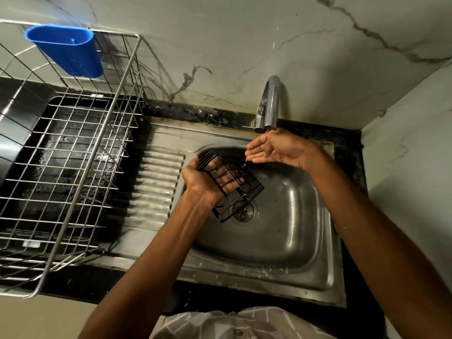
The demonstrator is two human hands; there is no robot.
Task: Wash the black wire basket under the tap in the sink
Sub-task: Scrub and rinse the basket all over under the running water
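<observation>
Gripping basket [241,189], left hand [203,178] fingers hidden inside

Black wire basket [230,184]; steel-grey sink [281,231] with ribbed drainboard [156,182]; blue cutlery holder [66,50]; white, grey-veined marble wall [244,45]; black tabletop [200,113].

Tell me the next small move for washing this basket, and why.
Probably lift the black wire basket up under the tap. The left hand holds it low over the sink, off to the side of the spout, while the open right hand catches the water instead.
</observation>
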